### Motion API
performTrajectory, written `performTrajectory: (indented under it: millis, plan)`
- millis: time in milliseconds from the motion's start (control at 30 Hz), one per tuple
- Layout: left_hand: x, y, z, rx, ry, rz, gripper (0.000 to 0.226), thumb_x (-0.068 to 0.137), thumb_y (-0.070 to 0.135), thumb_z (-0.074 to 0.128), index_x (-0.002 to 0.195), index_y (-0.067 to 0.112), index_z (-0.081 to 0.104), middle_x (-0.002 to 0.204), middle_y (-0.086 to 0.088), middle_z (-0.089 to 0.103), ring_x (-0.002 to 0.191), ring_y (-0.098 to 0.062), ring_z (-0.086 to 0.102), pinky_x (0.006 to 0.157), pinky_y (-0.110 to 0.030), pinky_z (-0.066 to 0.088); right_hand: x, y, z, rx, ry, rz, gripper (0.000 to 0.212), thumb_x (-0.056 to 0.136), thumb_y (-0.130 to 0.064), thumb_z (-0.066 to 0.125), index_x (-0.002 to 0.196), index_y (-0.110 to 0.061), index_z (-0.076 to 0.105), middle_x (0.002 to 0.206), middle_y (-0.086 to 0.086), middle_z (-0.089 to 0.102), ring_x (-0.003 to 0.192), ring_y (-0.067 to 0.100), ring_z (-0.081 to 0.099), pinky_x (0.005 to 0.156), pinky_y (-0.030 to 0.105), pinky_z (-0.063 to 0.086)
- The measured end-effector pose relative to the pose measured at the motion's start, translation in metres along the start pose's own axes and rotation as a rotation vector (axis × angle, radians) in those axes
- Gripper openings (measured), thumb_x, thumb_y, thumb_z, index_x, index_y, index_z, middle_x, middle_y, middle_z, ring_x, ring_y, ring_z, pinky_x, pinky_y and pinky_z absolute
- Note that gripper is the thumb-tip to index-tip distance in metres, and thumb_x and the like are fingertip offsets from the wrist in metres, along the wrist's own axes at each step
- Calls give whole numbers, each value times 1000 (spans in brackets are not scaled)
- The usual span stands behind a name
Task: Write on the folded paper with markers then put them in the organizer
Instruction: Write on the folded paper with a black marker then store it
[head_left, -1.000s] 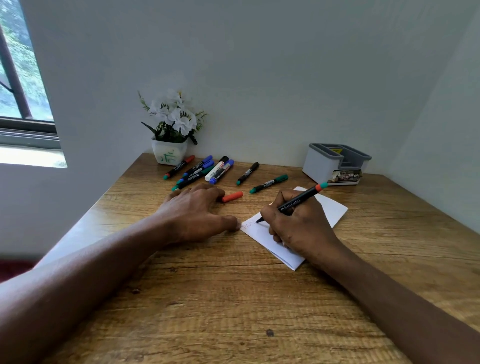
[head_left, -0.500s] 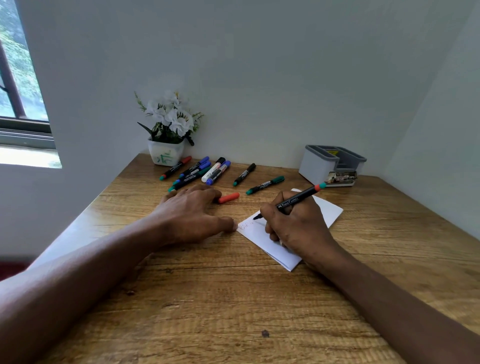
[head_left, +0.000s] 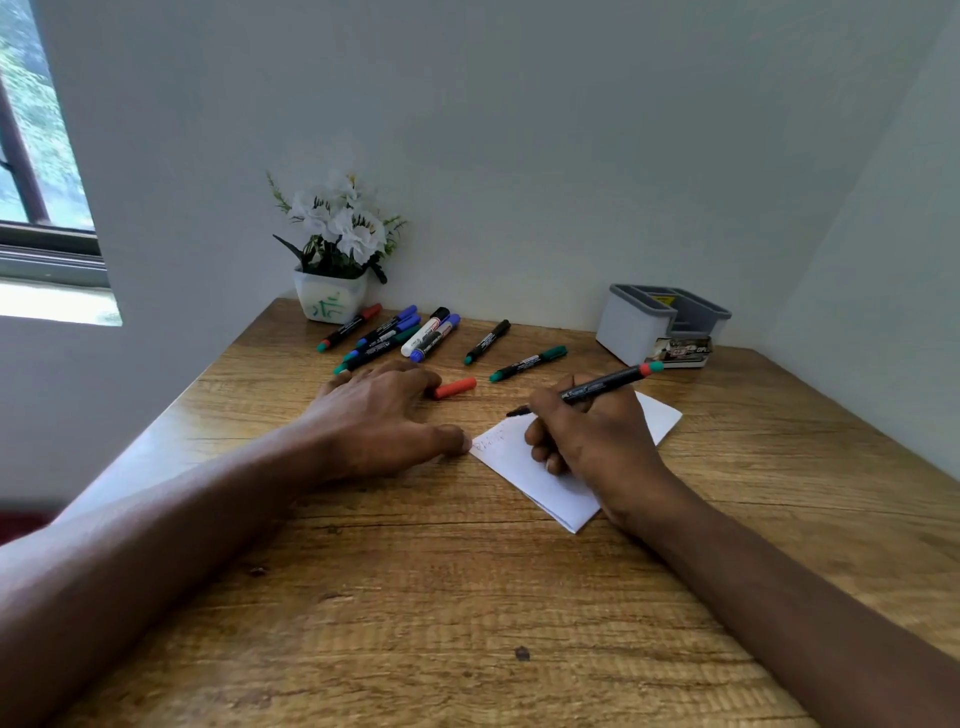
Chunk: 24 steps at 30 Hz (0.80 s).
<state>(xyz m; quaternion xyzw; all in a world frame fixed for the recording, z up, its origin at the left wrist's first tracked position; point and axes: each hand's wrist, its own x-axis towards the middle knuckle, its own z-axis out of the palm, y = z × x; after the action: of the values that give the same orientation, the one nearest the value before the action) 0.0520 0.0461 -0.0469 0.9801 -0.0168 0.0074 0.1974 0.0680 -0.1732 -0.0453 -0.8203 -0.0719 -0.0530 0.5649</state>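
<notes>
Wood-grain table (head_left: 467, 597) carries everything. Folded paper (head_left: 519, 462), white, lies flat right of centre, one corner pointing left, w/ faint reddish marks by that corner. R hand (head_left: 592, 441) rests on the paper, fingers curled, thumb & forefinger pinching a black marker (head_left: 597, 387) w/ a red band & green end. Its barrel tilts up toward the far right, tip down at the paper's far-left edge; can't tell if the tip touches.

L hand (head_left: 384, 415) lies palm down on the table left of the paper, fingers spread & loose, gripping nothing. Its thumb tip touches the paper's left corner. Red cap (head_left: 455, 387) lies just beside the L fingers, on the far side of the paper.

Further back sit loose markers (head_left: 395, 335) in a cluster, then a black-capped marker (head_left: 487, 341) & a green-capped marker (head_left: 527, 363), each apart to the right. Grey organizer (head_left: 631, 325) stands far right by the wall, well apart from the paper, most of its inside hidden at this angle. Small printed box (head_left: 680, 352) sits right against it. White flower pot (head_left: 330, 301) is in the far-left corner, window (head_left: 31, 156) at left.
</notes>
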Motion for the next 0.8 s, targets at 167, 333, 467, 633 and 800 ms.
performTrajectory:
  millis: [167, 333, 467, 633, 800]
  plan:
    - [-8, 4, 4, -44, 220, 40, 73, 81, 74, 55, 146, 42, 46, 154, 6, 48, 137, -17, 48, 104, -41, 45, 11, 3, -8, 333, -28, 106, 20, 94, -21, 66, 81, -7, 73, 64, 5, 73, 53, 11, 64, 44, 19, 47]
    - [-6, 15, 3, 124, 407, 96, 47, 94, 51, 58, 138, 36, 58, 132, 10, 63, 120, -14, 57, 95, -38, 52, 17, 3, -5, 412, -98, 128, 17, 94, -20, 67, 87, -6, 74, 64, 5, 73, 52, 9, 65, 42, 20, 46]
    - [-1, 18, 3, 116, 416, 44, 43, 92, 57, 59, 127, 33, 67, 112, 12, 69, 96, -8, 60, 79, -31, 52, 17, 0, -7, 478, -160, 124, 22, 93, -28, 65, 86, -12, 78, 71, 7, 76, 58, 13, 67, 44, 23, 46]
    - [5, 22, 6, 128, 420, 42, 24, 91, 53, 64, 108, 38, 72, 100, 15, 69, 91, -6, 61, 74, -31, 55, 17, -3, -10, 505, -205, 148, 32, 97, -34, 59, 84, -13, 81, 74, 9, 77, 57, 14, 67, 46, 23, 48]
    - [0, 5, -1, -232, 476, 91, 4, 93, 39, 70, 91, 42, 72, 80, 21, 70, 78, 0, 64, 64, -24, 49, 19, -2, -17, 620, -275, 206, 24, 99, -19, 61, 89, -8, 79, 71, 11, 75, 53, 14, 66, 46, 22, 50]
